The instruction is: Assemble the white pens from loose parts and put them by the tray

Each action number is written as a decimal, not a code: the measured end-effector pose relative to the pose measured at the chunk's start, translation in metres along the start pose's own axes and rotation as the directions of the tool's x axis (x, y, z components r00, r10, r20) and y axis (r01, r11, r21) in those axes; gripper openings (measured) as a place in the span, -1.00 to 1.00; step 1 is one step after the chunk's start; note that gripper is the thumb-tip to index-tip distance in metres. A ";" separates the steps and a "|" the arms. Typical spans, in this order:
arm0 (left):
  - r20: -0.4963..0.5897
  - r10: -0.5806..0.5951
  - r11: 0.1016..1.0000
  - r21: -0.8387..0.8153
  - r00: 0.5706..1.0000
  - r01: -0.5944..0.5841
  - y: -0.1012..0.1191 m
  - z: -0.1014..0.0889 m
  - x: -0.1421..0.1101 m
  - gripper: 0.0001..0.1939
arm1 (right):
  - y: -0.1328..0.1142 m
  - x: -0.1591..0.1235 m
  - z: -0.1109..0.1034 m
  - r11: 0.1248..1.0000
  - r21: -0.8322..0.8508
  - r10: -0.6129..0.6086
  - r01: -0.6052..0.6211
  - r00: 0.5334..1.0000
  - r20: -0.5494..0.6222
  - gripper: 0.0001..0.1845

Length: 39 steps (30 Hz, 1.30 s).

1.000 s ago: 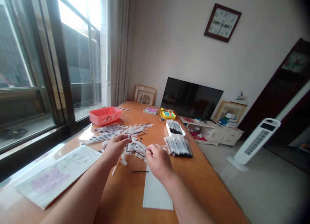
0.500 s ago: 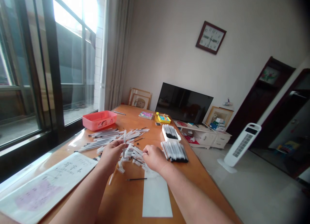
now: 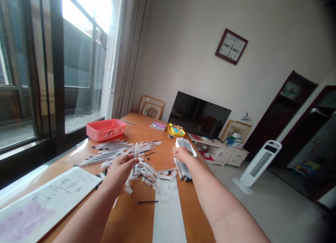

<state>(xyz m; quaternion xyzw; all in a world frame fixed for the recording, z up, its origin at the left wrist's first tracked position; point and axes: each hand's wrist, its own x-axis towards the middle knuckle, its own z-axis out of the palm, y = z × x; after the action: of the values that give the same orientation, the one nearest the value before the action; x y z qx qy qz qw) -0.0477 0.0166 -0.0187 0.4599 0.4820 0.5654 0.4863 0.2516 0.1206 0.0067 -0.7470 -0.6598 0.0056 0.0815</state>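
Note:
My left hand [image 3: 121,168] is closed in a pinch around a clear pen barrel [image 3: 135,150] held upright above the loose pen parts [image 3: 149,167]. My right hand [image 3: 184,154] reaches over the near side of the white tray [image 3: 194,152], which holds several clear pens. Its fingers are curled and partly hidden, so what they grip cannot be made out. Below it lies a row of clear pens with black ends [image 3: 183,170]. A black pen refill [image 3: 146,202] rests on the table near a white paper strip [image 3: 168,211].
A pink plastic box [image 3: 106,130] stands at the table's left edge, beside a heap of pen barrels [image 3: 105,152]. A large writing book [image 3: 52,201] lies at the near left. Further back are a yellow box [image 3: 177,131] and a small booklet [image 3: 158,126].
My right hand has moved right and away from me, from the loose pen parts to the white tray. My left hand still holds the upright pen barrel in about the same place.

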 end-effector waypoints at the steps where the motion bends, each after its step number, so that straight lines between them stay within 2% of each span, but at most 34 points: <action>1: 0.007 0.002 1.000 0.010 1.000 -0.002 -0.001 0.000 0.000 -0.62 | 0.000 0.000 0.003 1.000 -0.009 -0.005 0.006 0.999 0.032 -0.86; 4: 0.012 0.010 0.999 0.037 1.000 -0.011 -0.002 0.001 0.000 -0.63 | -0.001 0.001 0.015 0.999 -0.044 -0.007 0.012 0.993 0.117 -0.85; 9: 0.011 0.004 0.999 0.036 1.000 -0.004 0.002 0.004 -0.003 -0.65 | 0.006 0.007 0.025 0.994 -0.113 0.019 -0.002 0.989 0.150 -0.81; 22: 0.009 -0.011 0.999 0.033 1.000 0.011 -0.001 0.003 -0.001 -0.66 | 0.021 -0.005 0.034 0.989 -0.150 0.000 0.015 0.995 0.097 -0.77; 29: -0.004 -0.020 1.000 0.008 1.000 0.020 0.000 0.004 -0.001 -0.67 | 0.025 -0.008 0.030 0.994 -0.113 0.003 0.005 0.998 0.070 -0.73; 34: -0.007 -0.001 1.000 0.029 1.000 0.001 -0.002 0.002 0.001 -0.63 | 0.010 -0.001 0.025 0.998 -0.069 -0.014 0.016 0.999 0.032 -0.73; 39: -0.013 0.005 0.999 0.032 1.000 -0.004 0.001 0.002 -0.002 -0.65 | -0.026 0.013 0.029 0.993 0.021 -0.117 0.117 0.993 0.017 -0.75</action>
<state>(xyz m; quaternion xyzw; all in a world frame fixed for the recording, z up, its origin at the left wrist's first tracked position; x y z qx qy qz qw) -0.0461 0.0150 -0.0176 0.4650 0.4931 0.5617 0.4745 0.2240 0.1394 -0.0174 -0.7062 -0.7030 0.0140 0.0832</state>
